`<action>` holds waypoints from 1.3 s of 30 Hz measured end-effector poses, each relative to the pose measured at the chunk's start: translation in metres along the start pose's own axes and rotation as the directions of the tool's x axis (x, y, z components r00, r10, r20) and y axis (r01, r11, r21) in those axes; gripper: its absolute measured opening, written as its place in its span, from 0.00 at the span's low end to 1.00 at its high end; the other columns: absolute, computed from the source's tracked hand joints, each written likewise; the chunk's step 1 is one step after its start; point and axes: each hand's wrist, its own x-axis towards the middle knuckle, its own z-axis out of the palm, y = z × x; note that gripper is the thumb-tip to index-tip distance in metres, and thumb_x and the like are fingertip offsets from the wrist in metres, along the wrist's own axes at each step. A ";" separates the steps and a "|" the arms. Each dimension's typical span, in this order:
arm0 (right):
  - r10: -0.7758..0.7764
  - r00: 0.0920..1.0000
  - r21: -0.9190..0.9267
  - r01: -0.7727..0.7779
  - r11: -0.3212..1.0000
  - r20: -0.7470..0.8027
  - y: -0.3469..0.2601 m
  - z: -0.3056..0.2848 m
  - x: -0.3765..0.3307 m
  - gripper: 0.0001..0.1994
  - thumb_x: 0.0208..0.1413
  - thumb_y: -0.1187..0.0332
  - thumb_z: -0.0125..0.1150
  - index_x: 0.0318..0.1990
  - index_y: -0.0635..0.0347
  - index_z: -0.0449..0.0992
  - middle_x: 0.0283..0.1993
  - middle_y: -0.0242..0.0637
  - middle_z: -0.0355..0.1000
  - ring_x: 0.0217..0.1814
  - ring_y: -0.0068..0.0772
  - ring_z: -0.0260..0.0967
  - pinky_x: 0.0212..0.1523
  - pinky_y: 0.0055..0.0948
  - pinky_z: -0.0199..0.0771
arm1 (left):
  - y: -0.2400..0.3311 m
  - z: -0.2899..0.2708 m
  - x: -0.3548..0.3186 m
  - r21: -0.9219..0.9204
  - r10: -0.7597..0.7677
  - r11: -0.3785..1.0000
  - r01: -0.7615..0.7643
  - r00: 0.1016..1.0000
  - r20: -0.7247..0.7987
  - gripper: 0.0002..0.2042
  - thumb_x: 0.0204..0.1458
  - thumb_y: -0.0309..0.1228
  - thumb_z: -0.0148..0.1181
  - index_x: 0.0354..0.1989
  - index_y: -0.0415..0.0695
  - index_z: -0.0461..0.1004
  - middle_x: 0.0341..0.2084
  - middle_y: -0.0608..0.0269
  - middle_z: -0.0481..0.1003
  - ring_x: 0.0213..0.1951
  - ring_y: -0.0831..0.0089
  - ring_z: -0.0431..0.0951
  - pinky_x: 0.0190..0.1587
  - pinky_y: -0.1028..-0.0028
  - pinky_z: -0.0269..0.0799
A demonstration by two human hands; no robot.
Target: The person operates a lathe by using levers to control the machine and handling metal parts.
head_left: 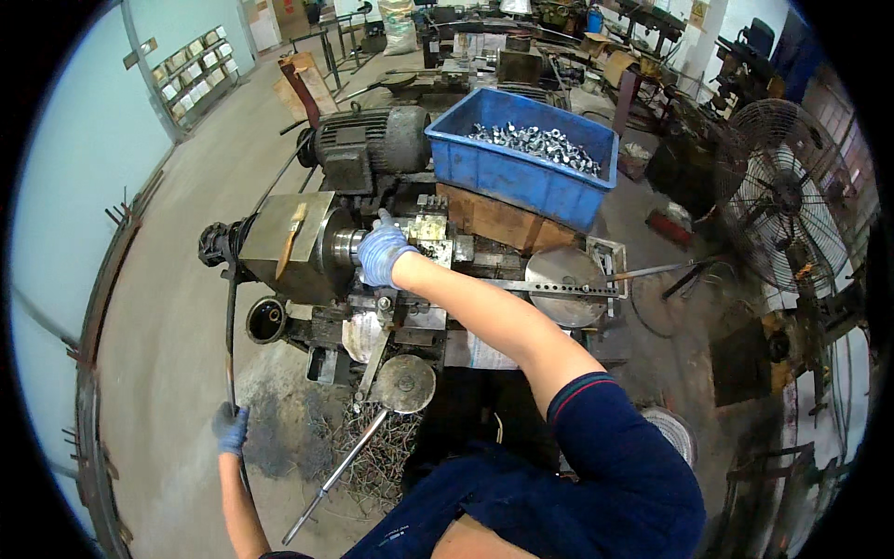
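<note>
My right hand (pixel 380 253), in a blue-grey glove, is at the round metal spindle nose (pixel 346 248) of a small lathe. Its fingers look curled, one pointing up, and what they hold, if anything, is hidden. Low at the left, my gloved left hand (pixel 230 429) is closed round a long black rod (pixel 231 345) that runs down from beside the headstock (pixel 279 244). A wooden-handled brush (pixel 291 240) lies on top of the headstock. Just right of my right hand sits the tool block (pixel 430 228), dirty with chips.
A blue crate (pixel 521 172) of small metal parts stands on a wooden box (pixel 507 220) behind the lathe. Near me, a metal lever (pixel 337 475) slants over a heap of metal shavings (pixel 377 456). A motor (pixel 371 144) is behind; a caged fan (pixel 782 194) stands right.
</note>
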 end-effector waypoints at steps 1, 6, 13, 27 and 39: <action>0.025 0.998 -0.013 -0.026 1.000 -0.059 0.005 -0.012 -0.012 0.24 0.46 0.45 0.51 0.35 0.56 0.80 0.38 0.44 0.75 0.48 0.46 0.68 0.63 0.48 0.46 | -0.007 -0.003 0.008 -0.037 0.006 0.999 -0.003 0.998 0.061 0.15 0.41 0.41 0.63 0.24 0.41 0.72 0.21 0.53 0.75 0.27 0.58 0.76 0.30 0.64 0.68; 0.243 0.961 0.193 -0.216 0.957 -0.130 0.077 -0.073 -0.100 0.32 0.49 0.38 0.44 0.24 0.63 0.79 0.24 0.47 0.74 0.29 0.42 0.73 0.38 0.40 0.70 | -0.001 -0.013 0.016 -0.410 -0.114 0.877 0.251 0.937 0.330 0.08 0.48 0.31 0.58 0.30 0.39 0.71 0.14 0.60 0.70 0.13 0.73 0.71 0.14 0.73 0.67; 0.542 0.678 0.163 -0.541 0.825 -0.496 0.204 -0.044 -0.167 0.26 0.45 0.40 0.53 0.37 0.53 0.80 0.55 0.50 0.65 0.55 0.50 0.63 0.54 0.43 0.63 | 0.021 0.003 0.047 -0.462 0.019 0.878 0.125 0.955 0.296 0.09 0.49 0.31 0.58 0.32 0.36 0.71 0.12 0.63 0.68 0.13 0.74 0.70 0.13 0.74 0.67; 0.958 -0.019 0.362 -0.924 -0.126 0.285 0.118 0.148 -0.623 0.25 0.43 0.44 0.59 0.38 0.57 0.79 0.40 0.47 0.75 0.43 0.47 0.73 0.47 0.37 0.70 | 0.025 -0.010 0.039 -0.447 -0.025 0.870 0.208 0.925 0.380 0.19 0.52 0.38 0.60 0.36 0.28 0.72 0.24 0.47 0.75 0.23 0.60 0.75 0.31 0.66 0.78; 0.646 -0.178 -0.107 -0.983 -0.148 0.742 -0.023 0.256 -0.726 0.30 0.37 0.45 0.61 0.40 0.65 0.77 0.43 0.53 0.73 0.47 0.49 0.71 0.49 0.37 0.71 | 0.006 -0.011 0.061 -0.284 -0.198 0.901 0.328 0.893 0.403 0.20 0.53 0.42 0.56 0.37 0.32 0.74 0.28 0.51 0.76 0.29 0.61 0.76 0.37 0.60 0.75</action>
